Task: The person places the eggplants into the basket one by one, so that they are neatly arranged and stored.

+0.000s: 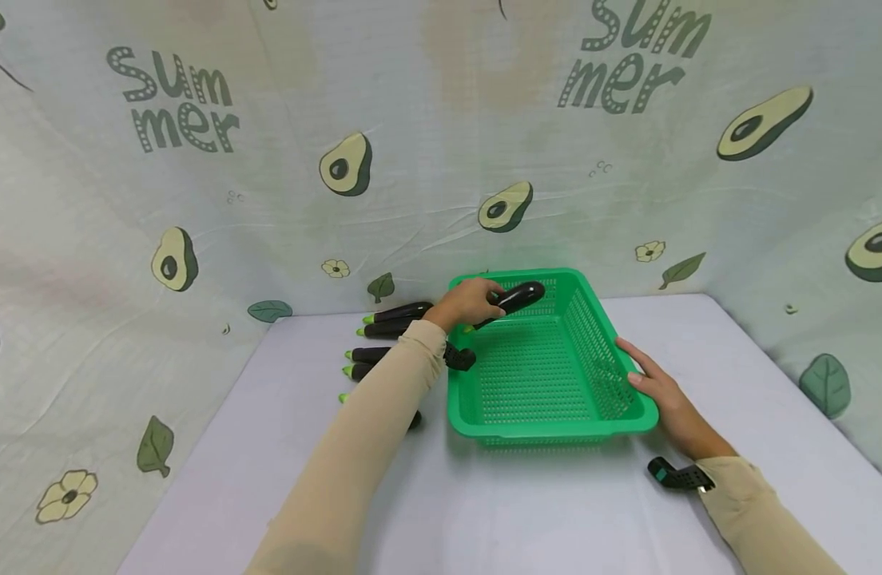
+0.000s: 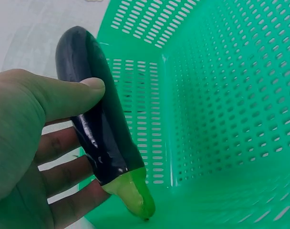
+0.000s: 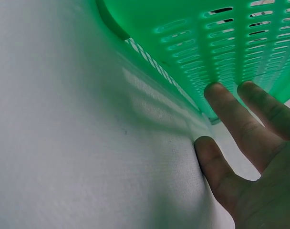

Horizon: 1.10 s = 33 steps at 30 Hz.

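Note:
My left hand [image 1: 470,303] holds a dark purple eggplant [image 1: 523,297] over the left part of a green plastic basket [image 1: 549,429]. In the left wrist view the thumb lies across the eggplant [image 2: 95,126], with fingers behind it and its green stem end pointing down toward the basket. At the basket's right side, my right hand [image 1: 664,403] has its thumb over the rim. Two fingertips of that hand touch the perforated outer wall in the right wrist view, while a lower finger [image 3: 214,164] is at the white cloth. Inside the basket I see only its bare slotted floor.
Several more eggplants [image 1: 401,312] lie in a rough column left of the basket, stem ends to the left, partly hidden by my left arm. A white cloth [image 1: 527,511] covers the table. Behind stands a curtain [image 1: 427,104] printed with avocados.

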Each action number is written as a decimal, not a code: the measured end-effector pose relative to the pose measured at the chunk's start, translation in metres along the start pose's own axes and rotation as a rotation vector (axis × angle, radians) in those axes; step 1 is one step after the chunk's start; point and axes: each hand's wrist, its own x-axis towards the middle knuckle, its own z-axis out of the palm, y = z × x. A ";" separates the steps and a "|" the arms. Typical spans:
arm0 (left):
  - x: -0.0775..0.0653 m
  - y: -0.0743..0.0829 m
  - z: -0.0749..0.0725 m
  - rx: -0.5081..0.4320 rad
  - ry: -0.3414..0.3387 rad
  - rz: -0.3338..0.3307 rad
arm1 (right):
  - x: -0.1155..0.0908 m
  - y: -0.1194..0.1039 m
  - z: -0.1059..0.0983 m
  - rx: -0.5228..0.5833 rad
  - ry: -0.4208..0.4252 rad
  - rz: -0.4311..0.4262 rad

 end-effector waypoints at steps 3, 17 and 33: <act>0.003 -0.001 0.000 0.014 -0.003 0.012 | 0.000 -0.001 0.001 0.009 -0.004 -0.009; 0.010 0.005 0.000 0.050 -0.035 0.002 | 0.002 0.002 0.000 0.003 -0.012 0.000; 0.015 0.006 0.003 0.045 -0.046 0.004 | 0.003 0.002 -0.001 -0.013 -0.004 0.007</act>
